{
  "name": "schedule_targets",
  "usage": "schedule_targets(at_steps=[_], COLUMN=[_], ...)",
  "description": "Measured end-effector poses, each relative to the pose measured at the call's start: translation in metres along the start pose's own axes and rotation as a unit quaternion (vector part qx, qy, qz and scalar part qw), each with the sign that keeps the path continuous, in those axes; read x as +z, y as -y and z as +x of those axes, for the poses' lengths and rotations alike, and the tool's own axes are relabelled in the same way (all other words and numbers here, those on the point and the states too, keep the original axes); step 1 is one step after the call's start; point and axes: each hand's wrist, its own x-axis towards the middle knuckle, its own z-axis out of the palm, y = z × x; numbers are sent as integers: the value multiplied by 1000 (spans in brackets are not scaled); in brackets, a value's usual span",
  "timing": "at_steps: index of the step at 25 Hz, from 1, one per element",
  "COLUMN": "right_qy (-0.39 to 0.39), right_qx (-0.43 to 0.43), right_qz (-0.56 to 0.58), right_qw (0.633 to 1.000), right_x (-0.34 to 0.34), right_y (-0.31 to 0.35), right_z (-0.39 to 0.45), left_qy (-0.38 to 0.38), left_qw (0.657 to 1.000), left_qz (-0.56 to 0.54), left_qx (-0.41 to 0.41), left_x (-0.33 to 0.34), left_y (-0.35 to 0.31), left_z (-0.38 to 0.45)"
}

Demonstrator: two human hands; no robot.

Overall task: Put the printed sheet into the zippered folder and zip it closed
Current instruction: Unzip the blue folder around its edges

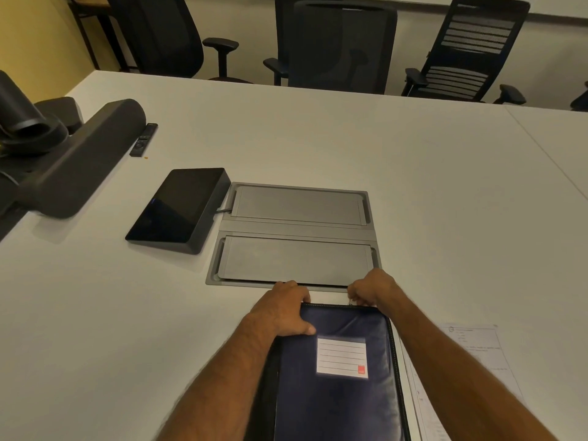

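Note:
A dark blue zippered folder (337, 396) with a white lined label lies flat on the white table (318, 138), near its front edge. My left hand (283, 308) grips the folder's far left corner, thumb on the cover. My right hand (370, 288) is at the far edge near the right corner, fingers pinched on the small metal zipper pull there. The printed sheet (477, 348) lies on the table to the right of the folder, partly hidden under my right forearm.
A grey two-lid cable hatch (296, 230) is set into the table just beyond my hands. A black touch panel (181, 208) sits to its left. A dark speaker bar (82, 157) and a remote (143, 139) lie far left. Office chairs (340, 43) line the far edge.

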Motion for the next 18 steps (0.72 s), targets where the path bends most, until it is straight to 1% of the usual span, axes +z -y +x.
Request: schedule_targets(at_steps=[3,6,11,18], right_qy=[-10,-10,-4,1], right_qx=[-4,-13,-14,4], right_qz=[-29,-43,-43,12], right_qw=[1000,999,999,1000], right_x=[5,12,9,-2], right_y=[4,8,8,-14], right_z=[-1,-2,-2,3], left_qy=[-23,-49,-57,-64], left_qw=[1000,999,997,997], left_qz=[0,5,31,29], left_qx=[1,-20,-34,-16], left_x=[7,12,11,14], left_y=[-16,-23,-24,-24], left_z=[8,12,13,12])
